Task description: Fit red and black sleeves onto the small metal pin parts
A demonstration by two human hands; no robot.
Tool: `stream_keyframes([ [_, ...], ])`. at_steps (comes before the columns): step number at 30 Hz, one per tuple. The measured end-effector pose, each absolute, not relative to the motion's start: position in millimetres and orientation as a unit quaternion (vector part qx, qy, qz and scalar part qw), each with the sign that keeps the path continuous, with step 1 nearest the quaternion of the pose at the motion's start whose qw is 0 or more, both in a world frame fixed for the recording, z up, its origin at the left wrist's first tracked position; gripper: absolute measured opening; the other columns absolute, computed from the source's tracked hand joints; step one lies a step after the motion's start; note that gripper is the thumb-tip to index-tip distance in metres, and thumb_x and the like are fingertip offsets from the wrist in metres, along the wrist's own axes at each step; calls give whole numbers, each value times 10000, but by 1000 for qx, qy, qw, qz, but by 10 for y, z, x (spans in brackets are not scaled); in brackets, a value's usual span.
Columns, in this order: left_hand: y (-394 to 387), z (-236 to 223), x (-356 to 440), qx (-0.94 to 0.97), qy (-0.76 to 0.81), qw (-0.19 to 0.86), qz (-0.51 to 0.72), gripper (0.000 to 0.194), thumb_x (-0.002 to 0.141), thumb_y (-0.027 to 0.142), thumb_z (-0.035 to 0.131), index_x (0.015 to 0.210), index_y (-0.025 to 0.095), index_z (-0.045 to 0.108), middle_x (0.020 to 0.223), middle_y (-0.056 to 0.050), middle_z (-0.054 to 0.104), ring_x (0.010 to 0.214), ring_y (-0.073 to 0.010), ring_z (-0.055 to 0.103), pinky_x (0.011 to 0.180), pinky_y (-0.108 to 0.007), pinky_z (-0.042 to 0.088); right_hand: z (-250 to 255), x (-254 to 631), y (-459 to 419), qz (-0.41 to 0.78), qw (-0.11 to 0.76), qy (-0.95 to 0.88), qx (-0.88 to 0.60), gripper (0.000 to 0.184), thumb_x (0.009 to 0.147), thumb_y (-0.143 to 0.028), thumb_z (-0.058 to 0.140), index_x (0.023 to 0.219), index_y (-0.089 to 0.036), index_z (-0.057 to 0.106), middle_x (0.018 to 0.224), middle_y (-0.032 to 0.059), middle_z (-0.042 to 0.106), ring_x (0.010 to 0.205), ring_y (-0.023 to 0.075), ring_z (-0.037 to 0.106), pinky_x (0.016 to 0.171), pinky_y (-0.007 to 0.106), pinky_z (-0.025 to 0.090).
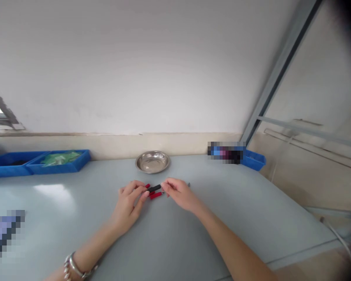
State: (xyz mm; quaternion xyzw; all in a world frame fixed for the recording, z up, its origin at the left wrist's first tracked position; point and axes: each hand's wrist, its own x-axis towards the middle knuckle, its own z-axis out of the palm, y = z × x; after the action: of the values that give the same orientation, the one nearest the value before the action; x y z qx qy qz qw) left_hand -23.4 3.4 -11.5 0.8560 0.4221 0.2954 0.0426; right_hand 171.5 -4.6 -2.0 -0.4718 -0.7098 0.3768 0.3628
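Between my two hands is a slim black pen-like piece (155, 188), tilted slightly up to the right. My left hand (131, 201) pinches its left end between thumb and fingers. At its right end, the fingertips of my right hand (177, 191) are closed together; what they grip there is too small to make out. A red piece (156, 195) with a thin metal tip lies on the table just below the black one. Another bit of red (148, 185) shows by my left fingertips, partly hidden. A small grey tip (188, 184) sticks out beyond my right hand.
A round steel dish (152, 162) stands near the wall beyond my hands. Blue trays (73, 166) are at the back left, one holding green plastic. Another blue bin (254, 159) sits at the back right beside a blurred-out item. A pixelated object (2, 234) lies at the left.
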Motion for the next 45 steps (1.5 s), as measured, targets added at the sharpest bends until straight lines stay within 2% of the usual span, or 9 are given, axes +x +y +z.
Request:
stream_keyframes([
  [18, 22, -92, -235, 862, 416, 54, 284, 243, 873, 320, 324, 868, 208, 539, 926, -39, 535, 889, -182, 510, 757, -339, 359, 15, 1696, -67, 355, 374, -712, -477, 307, 834, -407, 370, 640, -176, 426, 578, -39, 389, 536, 81, 343, 508, 203, 292],
  [27, 24, -102, -238, 862, 413, 59, 289, 245, 877, 306, 316, 859, 205, 538, 929, -36, 530, 900, -182, 501, 759, -336, 347, -23, 1702, -52, 363, 388, -711, -461, 223, 831, -360, 393, 728, -183, 481, 614, -36, 436, 519, 75, 348, 506, 197, 301],
  [36, 10, -100, -241, 860, 417, 62, 286, 256, 883, 302, 302, 850, 204, 536, 938, -41, 524, 904, -180, 494, 765, -342, 339, 1, 1708, -54, 377, 399, -700, -458, 145, 808, -320, 439, 826, -193, 506, 585, -52, 409, 510, 76, 357, 499, 190, 303],
  [45, 19, -96, -240, 855, 428, 68, 286, 300, 881, 328, 289, 796, 203, 548, 927, -37, 541, 881, -176, 509, 751, -322, 363, 3, 1702, -61, 324, 407, -715, -467, 136, 797, -295, 441, 845, -201, 527, 566, -53, 414, 508, 82, 359, 518, 193, 316],
])
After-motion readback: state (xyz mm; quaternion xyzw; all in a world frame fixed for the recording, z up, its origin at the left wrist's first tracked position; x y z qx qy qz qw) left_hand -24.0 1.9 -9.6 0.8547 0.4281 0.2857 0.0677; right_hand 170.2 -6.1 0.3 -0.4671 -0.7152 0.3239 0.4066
